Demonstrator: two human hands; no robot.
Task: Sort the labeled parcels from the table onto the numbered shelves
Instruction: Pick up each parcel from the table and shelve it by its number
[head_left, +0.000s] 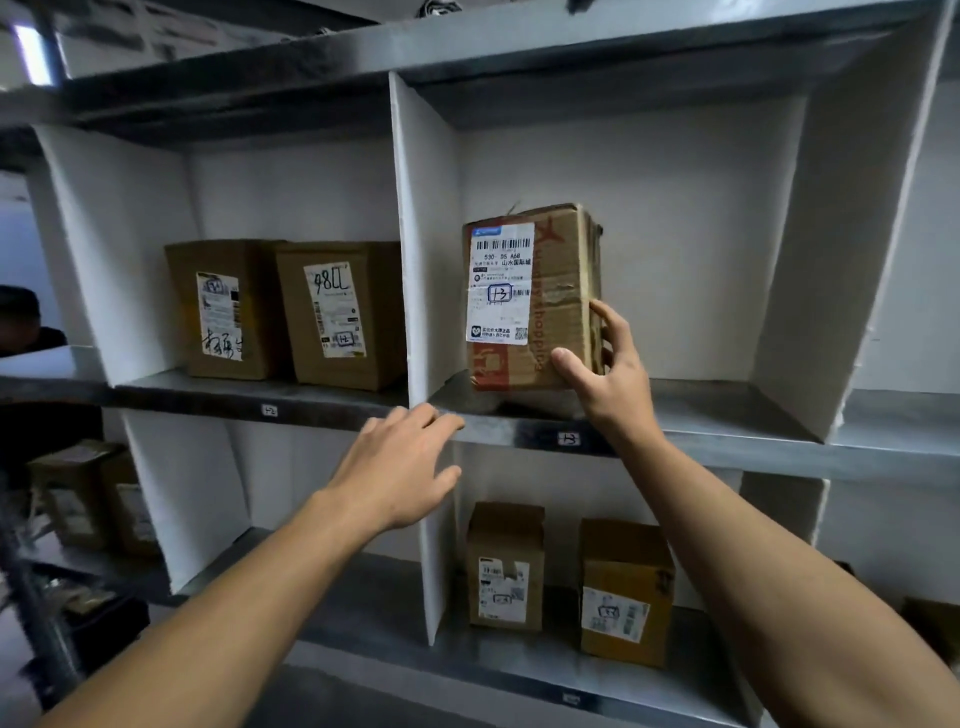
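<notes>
Grey metal shelves (727, 447) with white dividers (421, 244) are holding boxes (343, 317). The right hand (613, 374) is gripping the upright parcel (550, 312) in the compartment tagged 1-3. The left hand (400, 467) is hovering, fingers relaxed.

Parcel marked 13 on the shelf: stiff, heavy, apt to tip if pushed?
Likely stiff: the parcel holds its boxy shape in the right hand. Standing on end, it may tip if pushed high. One hand steadies it, so probably light.

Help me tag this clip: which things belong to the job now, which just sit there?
In play: parcel marked 1-3, right hand gripping it, left hand, shelf tag 1-3.
Lying about: two parcels in bay 1-2, two parcels below.
</notes>
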